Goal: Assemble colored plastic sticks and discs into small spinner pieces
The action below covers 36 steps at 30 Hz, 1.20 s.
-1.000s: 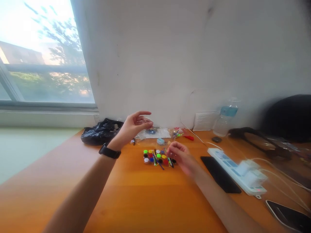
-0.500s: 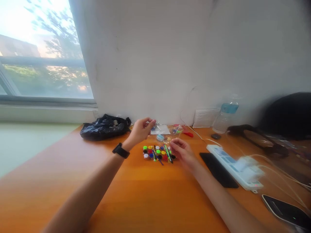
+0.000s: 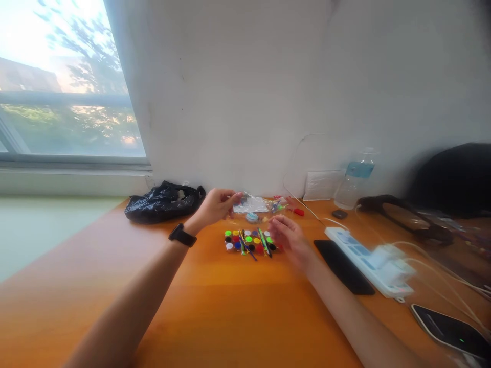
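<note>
Pale wall (image 3: 230, 102) is rising up behind it all, and the orange-brown table (image 3: 226, 306) is catching some daylight. Left hand (image 3: 220, 205) is hovering by some clear plastic (image 3: 251, 196), thumb and fingertips nearly meeting, but can't tell if it's pinching any. Right hand (image 3: 289, 237) is hanging by the right end of the little coloured pots (image 3: 249, 239), fingers half-curled, can't tell if it's holding anything. Thin coloured sticks (image 3: 264, 242) are lying across those pots on the table, so a stray knuckle could knock them rolling. Crinkly plastic could snag and drag stuff too, imo.
</note>
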Each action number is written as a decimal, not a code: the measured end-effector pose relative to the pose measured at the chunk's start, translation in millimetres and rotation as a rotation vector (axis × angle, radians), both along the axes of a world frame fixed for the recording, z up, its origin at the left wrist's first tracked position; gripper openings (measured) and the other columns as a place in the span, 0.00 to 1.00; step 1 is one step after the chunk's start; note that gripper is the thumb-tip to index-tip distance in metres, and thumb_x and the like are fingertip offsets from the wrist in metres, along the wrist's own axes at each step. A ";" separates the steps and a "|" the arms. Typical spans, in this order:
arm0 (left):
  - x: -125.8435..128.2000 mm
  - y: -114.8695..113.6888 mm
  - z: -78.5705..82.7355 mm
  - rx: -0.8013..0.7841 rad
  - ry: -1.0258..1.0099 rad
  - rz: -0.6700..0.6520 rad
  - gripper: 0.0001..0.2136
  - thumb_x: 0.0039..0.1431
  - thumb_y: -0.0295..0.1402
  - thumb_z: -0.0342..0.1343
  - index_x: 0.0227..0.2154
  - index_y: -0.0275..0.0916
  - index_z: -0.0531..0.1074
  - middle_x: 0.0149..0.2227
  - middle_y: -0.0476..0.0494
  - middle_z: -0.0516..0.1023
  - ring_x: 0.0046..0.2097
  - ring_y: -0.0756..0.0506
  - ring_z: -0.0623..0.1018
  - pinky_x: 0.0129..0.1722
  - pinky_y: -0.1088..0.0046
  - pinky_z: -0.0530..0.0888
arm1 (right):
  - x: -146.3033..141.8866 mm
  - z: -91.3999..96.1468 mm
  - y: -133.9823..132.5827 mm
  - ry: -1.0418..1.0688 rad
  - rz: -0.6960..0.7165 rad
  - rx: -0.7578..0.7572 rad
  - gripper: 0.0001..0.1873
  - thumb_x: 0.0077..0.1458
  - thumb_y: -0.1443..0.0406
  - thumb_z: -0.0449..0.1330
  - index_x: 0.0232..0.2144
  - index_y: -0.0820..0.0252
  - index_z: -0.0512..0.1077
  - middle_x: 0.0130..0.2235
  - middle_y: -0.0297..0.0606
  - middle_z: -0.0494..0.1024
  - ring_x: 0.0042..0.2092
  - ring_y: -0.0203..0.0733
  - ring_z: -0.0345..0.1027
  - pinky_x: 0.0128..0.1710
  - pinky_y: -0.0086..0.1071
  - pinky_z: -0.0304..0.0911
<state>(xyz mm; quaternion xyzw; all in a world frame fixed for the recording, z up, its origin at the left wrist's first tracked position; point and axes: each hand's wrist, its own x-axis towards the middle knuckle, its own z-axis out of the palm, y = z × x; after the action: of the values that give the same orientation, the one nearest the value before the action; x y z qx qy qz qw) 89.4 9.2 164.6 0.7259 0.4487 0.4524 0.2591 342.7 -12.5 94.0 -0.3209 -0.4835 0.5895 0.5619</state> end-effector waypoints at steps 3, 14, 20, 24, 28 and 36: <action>-2.1 -2.8 2.6 -0.028 0.019 -0.077 0.24 0.67 0.53 0.57 0.27 0.35 0.77 0.18 0.51 0.73 0.15 0.56 0.66 0.15 0.82 0.62 | 1.0 2.7 -1.5 -0.001 0.004 0.015 0.23 0.43 0.50 0.79 0.33 0.59 0.79 0.30 0.32 0.78 0.30 0.33 0.68 0.27 0.26 0.62; -12.7 -12.9 17.2 -0.033 0.035 -0.011 0.24 0.63 0.54 0.61 0.32 0.35 0.82 0.17 0.52 0.71 0.16 0.54 0.66 0.14 0.80 0.62 | 2.1 4.7 5.5 -0.047 -0.134 0.064 0.22 0.35 0.54 0.82 0.24 0.58 0.77 0.22 0.28 0.71 0.22 0.29 0.56 0.19 0.26 0.50; -40.8 -26.2 38.3 -0.026 0.092 -0.327 0.43 0.66 0.68 0.35 0.25 0.34 0.79 0.28 0.38 0.80 0.31 0.47 0.78 0.35 0.72 0.77 | 3.4 10.0 -3.1 -0.123 -0.003 0.249 0.15 0.46 0.59 0.78 0.27 0.57 0.77 0.29 0.30 0.74 0.31 0.35 0.65 0.32 0.29 0.63; -39.2 -50.7 54.0 -0.046 0.111 -0.279 0.36 0.73 0.60 0.37 0.36 0.35 0.81 0.34 0.38 0.83 0.37 0.45 0.80 0.41 0.70 0.77 | -5.4 8.2 -26.5 -0.427 0.156 0.535 0.08 0.57 0.62 0.71 0.30 0.57 0.76 0.34 0.34 0.75 0.36 0.39 0.68 0.37 0.32 0.64; -19.1 -102.8 24.0 0.049 0.399 -0.085 0.19 0.72 0.49 0.51 0.42 0.42 0.82 0.38 0.43 0.85 0.39 0.44 0.82 0.39 0.70 0.79 | -4.7 -4.6 -65.6 -0.849 0.209 0.797 0.06 0.62 0.70 0.62 0.33 0.57 0.76 0.40 0.39 0.78 0.45 0.44 0.71 0.50 0.38 0.65; -10.9 -186.3 -121.6 0.346 0.861 -0.147 0.39 0.71 0.52 0.53 0.77 0.47 0.43 0.71 0.41 0.65 0.69 0.33 0.70 0.64 0.56 0.75 | 33.5 -6.6 -122.4 -1.199 0.321 0.689 0.27 0.51 0.49 0.74 0.49 0.53 0.79 0.56 0.43 0.79 0.57 0.54 0.74 0.59 0.40 0.70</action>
<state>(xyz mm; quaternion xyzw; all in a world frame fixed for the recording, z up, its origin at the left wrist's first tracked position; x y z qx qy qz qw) 78.5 -177.1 43.1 0.9099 0.3808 0.1586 -0.0440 376.3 -134.8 87.5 -0.3191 -0.9097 0.2005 0.1746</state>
